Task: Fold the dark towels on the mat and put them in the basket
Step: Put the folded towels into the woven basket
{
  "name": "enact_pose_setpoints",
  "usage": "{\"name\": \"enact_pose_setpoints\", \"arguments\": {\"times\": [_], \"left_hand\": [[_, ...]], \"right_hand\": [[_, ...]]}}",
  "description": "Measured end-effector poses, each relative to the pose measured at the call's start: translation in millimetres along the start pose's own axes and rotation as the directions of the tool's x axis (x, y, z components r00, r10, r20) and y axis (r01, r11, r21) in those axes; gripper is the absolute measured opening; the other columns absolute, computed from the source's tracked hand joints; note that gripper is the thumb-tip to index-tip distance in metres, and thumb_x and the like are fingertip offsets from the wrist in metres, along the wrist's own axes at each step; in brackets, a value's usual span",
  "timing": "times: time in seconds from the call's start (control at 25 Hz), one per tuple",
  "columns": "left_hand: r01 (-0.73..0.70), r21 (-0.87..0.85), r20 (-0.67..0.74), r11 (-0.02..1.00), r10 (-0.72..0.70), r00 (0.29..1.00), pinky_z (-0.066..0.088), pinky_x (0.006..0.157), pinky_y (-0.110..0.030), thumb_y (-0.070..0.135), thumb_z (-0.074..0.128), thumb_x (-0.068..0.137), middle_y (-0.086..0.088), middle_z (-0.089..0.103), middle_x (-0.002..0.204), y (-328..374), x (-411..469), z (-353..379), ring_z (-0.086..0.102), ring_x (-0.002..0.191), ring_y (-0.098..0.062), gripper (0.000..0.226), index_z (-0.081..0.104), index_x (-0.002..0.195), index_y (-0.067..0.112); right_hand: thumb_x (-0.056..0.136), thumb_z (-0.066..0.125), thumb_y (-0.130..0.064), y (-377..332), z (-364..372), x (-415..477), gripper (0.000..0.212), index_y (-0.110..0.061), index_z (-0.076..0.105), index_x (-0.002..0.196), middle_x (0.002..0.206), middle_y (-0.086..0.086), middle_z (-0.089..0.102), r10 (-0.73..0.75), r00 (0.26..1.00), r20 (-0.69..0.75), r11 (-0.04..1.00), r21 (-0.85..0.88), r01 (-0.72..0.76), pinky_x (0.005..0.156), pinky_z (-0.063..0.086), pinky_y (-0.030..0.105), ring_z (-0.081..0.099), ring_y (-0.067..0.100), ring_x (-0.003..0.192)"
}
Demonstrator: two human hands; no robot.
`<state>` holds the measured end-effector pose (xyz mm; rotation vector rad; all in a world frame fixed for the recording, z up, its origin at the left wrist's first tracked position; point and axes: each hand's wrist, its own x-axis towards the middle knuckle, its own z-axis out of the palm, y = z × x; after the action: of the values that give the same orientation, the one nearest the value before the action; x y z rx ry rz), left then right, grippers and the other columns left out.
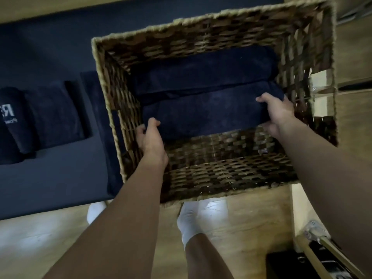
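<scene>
A woven wicker basket (221, 170) stands partly on the dark mat (50, 178) and partly on the wooden floor. Inside it, a folded dark towel (205, 69) lies at the far side. Both my hands reach into the basket and grip a second folded dark towel (203, 113) by its ends: my left hand (150, 137) on its left end, my right hand (278, 113) on its right end. Left of the basket, more dark towels (54, 115) lie folded on the mat.
A dark cloth with white lettering (10, 117) lies at the mat's left edge. My feet in white socks (189, 220) stand on the wooden floor just before the basket. A metal-edged object (322, 244) sits at the lower right.
</scene>
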<state>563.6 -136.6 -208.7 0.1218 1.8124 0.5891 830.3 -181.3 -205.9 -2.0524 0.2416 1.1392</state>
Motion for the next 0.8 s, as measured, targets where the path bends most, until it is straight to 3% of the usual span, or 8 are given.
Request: {"name": "enact_pose_setpoints", "arguments": {"times": [0.12,0.28,0.44,0.52,0.56,0.64,0.72,0.8], "left_hand": [[-0.002,0.014,0.01,1.0,0.001,1.0,0.046,0.103,-0.048,0.024,0.06,0.085,0.0,0.054,0.132,-1,13,8,0.055,0.115,-0.025,0.024,0.057,0.109,0.029],[0.061,0.203,-0.004,0.977,-0.061,0.998,0.038,0.111,-0.048,0.029,0.049,0.099,-0.008,0.041,0.149,4,13,13,0.046,0.129,-0.031,0.055,0.029,0.15,0.027],[0.093,0.433,0.001,0.897,-0.104,0.995,0.038,0.111,-0.046,0.033,0.052,0.099,-0.016,0.035,0.154,23,-7,7,0.043,0.133,-0.035,0.074,0.01,0.156,0.013],[-0.033,0.62,0.126,0.784,-0.058,0.99,0.041,0.108,-0.037,0.032,0.052,0.098,-0.017,0.038,0.151,39,-23,5,0.047,0.13,-0.035,0.077,0.009,0.156,0.006],[-0.117,0.685,0.204,0.719,-0.035,0.978,0.044,0.105,-0.035,0.033,0.052,0.098,-0.016,0.043,0.148,50,-32,0,0.05,0.126,-0.034,0.074,0.015,0.154,0.004],[-0.287,0.689,0.361,0.665,0.027,0.932,0.049,0.1,-0.036,0.033,0.054,0.096,-0.009,0.058,0.131,78,-46,-15,0.058,0.114,-0.03,0.05,0.046,0.139,0.007],[-0.411,0.513,0.481,0.754,0.144,0.865,0.055,0.093,-0.038,0.028,0.057,0.095,-0.006,0.071,0.104,107,-53,-39,0.067,0.098,-0.026,0.018,0.069,0.101,0.017],[-0.453,0.315,0.487,0.834,0.268,0.831,0.061,0.079,-0.036,0.018,0.057,0.096,-0.006,0.072,0.084,134,-54,-66,0.071,0.08,-0.022,0.016,0.07,0.086,0.018]], "right_hand": [[0.083,0.069,-0.017,2,5,5,0.048,-0.029,0.057,0.128,0.116,-0.005,0.063,-0.036,0.999,-0.005,0.992,-0.118,0.035,0.088,0.055,0.044,0.06,0.021,0.105],[0.088,0.07,-0.019,-6,9,7,0.054,-0.023,0.048,0.138,0.131,0.003,0.057,-0.112,0.992,-0.065,0.941,-0.327,0.085,0.098,0.05,0.045,0.055,0.025,0.117],[0.086,0.073,-0.024,-16,20,-28,0.076,-0.014,0.03,0.149,0.151,0.014,0.038,-0.251,0.953,-0.171,0.766,-0.637,0.087,0.113,0.036,0.042,0.039,0.033,0.137],[0.087,0.07,-0.023,-15,37,-59,0.079,-0.015,0.025,0.151,0.155,0.013,0.029,-0.39,0.913,-0.117,0.676,-0.71,0.197,0.116,0.031,0.041,0.034,0.034,0.14],[0.088,0.068,-0.022,-13,53,-82,0.077,-0.016,0.026,0.152,0.155,0.012,0.029,-0.456,0.887,-0.07,0.655,-0.702,0.281,0.117,0.029,0.039,0.034,0.032,0.139],[0.09,0.065,-0.022,-4,95,-131,0.069,-0.017,0.031,0.149,0.151,0.009,0.035,-0.517,0.856,-0.016,0.695,-0.592,0.409,0.115,0.029,0.032,0.039,0.025,0.137],[0.091,0.064,-0.024,12,141,-185,0.058,-0.018,0.04,0.143,0.14,0.007,0.046,-0.501,0.865,-0.029,0.8,-0.397,0.45,0.112,0.035,0.033,0.048,0.02,0.127],[0.092,0.063,-0.023,37,180,-235,0.047,-0.017,0.048,0.136,0.127,0.008,0.054,-0.414,0.908,-0.059,0.9,-0.176,0.399,0.104,0.043,0.03,0.056,0.015,0.112]]}}
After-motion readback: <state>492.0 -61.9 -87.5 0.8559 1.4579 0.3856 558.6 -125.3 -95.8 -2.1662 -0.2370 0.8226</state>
